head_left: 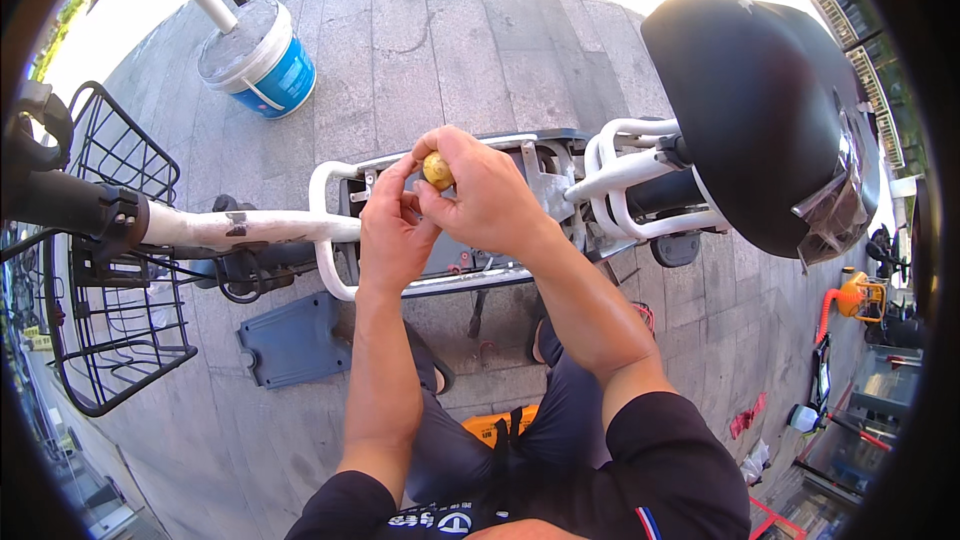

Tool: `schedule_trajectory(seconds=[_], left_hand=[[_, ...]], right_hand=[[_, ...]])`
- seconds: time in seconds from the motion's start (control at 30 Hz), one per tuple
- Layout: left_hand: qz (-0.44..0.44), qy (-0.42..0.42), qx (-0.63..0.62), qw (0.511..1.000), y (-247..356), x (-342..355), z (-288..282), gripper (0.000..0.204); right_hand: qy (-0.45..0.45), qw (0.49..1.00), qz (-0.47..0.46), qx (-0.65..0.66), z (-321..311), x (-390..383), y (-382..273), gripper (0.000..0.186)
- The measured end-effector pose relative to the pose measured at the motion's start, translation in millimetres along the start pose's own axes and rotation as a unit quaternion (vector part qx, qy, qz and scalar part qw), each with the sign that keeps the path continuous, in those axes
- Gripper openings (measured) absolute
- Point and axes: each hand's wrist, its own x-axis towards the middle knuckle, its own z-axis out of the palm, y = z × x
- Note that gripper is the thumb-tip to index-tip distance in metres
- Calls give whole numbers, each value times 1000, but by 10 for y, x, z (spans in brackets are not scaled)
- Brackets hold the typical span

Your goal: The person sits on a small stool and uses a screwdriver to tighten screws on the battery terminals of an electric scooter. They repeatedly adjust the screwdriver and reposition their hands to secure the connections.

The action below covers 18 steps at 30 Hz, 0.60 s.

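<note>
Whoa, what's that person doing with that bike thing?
The person is bringing both hands together above the open middle of a white bike frame. The right hand is pinching a small round yellowish thing, and the left hand is close against it. I can't tell exactly what the little thing is. The bike's big black seat is off to the right, and a flat grey panel is lying on the paving.

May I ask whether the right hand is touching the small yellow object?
Touching: the head view shows the right hand curled around the small yellow object.
</note>
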Motion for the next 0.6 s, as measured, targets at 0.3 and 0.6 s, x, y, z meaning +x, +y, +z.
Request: schedule_trajectory(seconds=[0.3,0.6], left_hand=[[-11,67,-155,986,-181,14,-346,37],[-7,74,-122,990,-208,2,-418,33]], right_hand=[[-9,994,-32,103,72,31,113,55],[-28,988,-39,145,235,-1,349,39]])
